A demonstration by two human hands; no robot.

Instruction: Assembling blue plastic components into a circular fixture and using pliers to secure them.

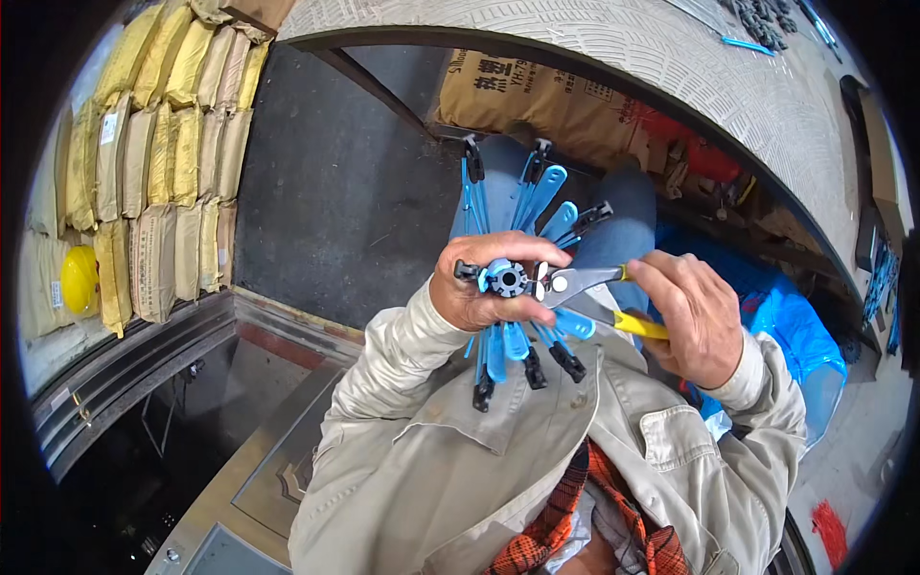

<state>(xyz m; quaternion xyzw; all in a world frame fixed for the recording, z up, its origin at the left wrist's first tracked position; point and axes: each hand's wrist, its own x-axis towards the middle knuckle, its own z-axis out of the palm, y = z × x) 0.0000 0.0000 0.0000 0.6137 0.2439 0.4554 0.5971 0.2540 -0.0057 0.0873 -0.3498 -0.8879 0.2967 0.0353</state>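
Observation:
My left hand (468, 295) is closed around the middle of a blue and black clip hanger (507, 279), with its round hub facing up between thumb and fingers. Blue arms fan out above and below that hand, several ending in black clips (568, 362). In my right hand (698, 311) is a pair of pliers (580, 283) with yellow handles, gripped with the handles spread. The plier jaws point left and meet a small metal piece beside the hub, close to my left fingertips. What exactly lies between the jaws is too small to tell.
A textured worktable (594, 43) curves across the top, with a blue strip (747, 46) and dark parts on it. Stacked yellowish sacks (172, 158) and a yellow helmet (80, 280) stand at left. A blue plastic bag (800, 331) lies at right, and red strands (829, 532) lie below it.

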